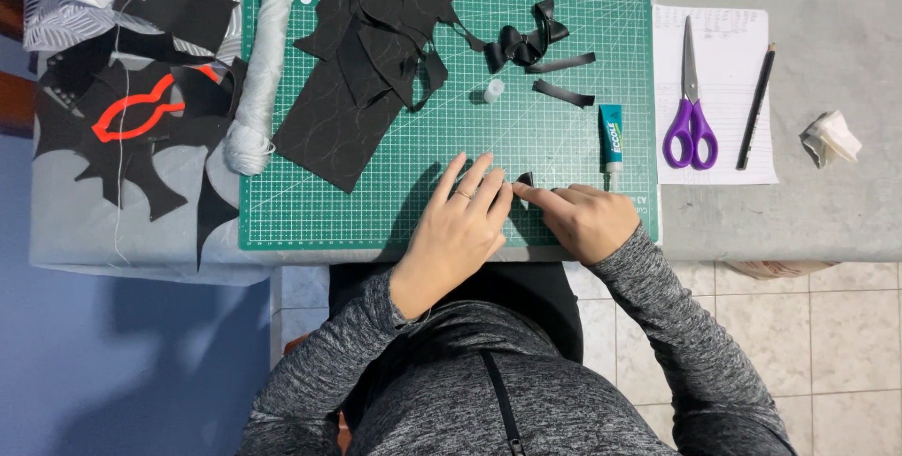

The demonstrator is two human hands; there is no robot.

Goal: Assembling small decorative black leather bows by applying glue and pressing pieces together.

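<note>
Black ribbon piece (525,178) pinched between both hands' fingers (531,195).

Bare green cutting mat (395,202) lies left of the hands (black fabric pieces (366,52) crowd its top).

A green matt rubbery cutting mat (395,193) lies under dull black fabric pieces (357,52), a glossy black satin ribbon bow (522,41), a smooth plastic glue tube (612,137), and purple plastic-handled steel scissors (690,108) on white paper (728,71)
</note>
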